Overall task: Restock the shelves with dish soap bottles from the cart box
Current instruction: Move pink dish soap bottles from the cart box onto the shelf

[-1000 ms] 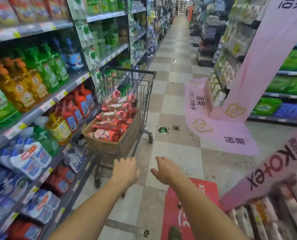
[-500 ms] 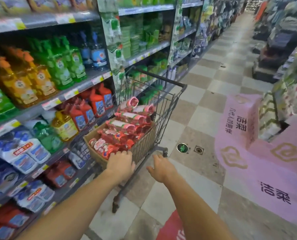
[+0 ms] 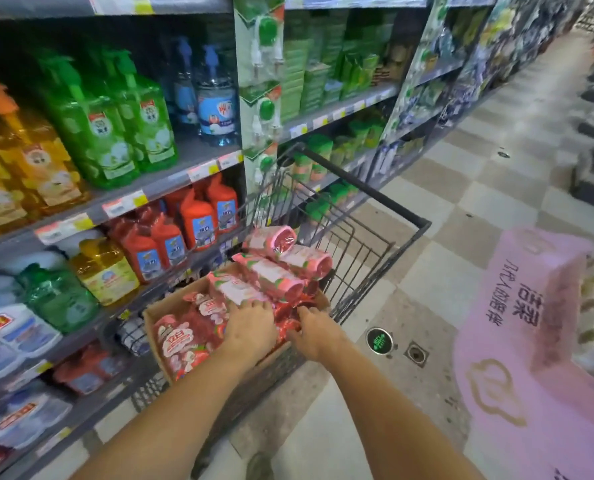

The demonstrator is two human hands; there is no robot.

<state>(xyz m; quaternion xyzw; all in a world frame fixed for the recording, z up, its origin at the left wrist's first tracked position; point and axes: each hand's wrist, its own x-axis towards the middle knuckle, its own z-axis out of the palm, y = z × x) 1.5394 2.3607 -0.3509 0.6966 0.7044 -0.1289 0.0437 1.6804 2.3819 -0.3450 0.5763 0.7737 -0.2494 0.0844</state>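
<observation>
A cardboard box (image 3: 157,327) sits in the wire shopping cart (image 3: 368,244) beside the shelves. It is piled with several red and pink dish soap bottles (image 3: 271,275) lying on their sides. My left hand (image 3: 250,329) rests palm down on the bottles near the front of the box, fingers spread over a pink label. My right hand (image 3: 314,332) is at the box's right side, with its fingers and thumb curled on a red bottle (image 3: 285,325). The shelf (image 3: 170,183) on the left carries red, green, orange and yellow soap bottles.
Price tags line the shelf edges. Red pump bottles (image 3: 198,220) stand on the shelf level with the cart. The cart handle (image 3: 364,183) points away down the tiled aisle. A pink promotional display (image 3: 531,306) stands at the right, with a floor drain (image 3: 416,353) in front of it.
I have come closer to the cart. Both hands have gone from the near edge of the box into it and now lie on the bottles.
</observation>
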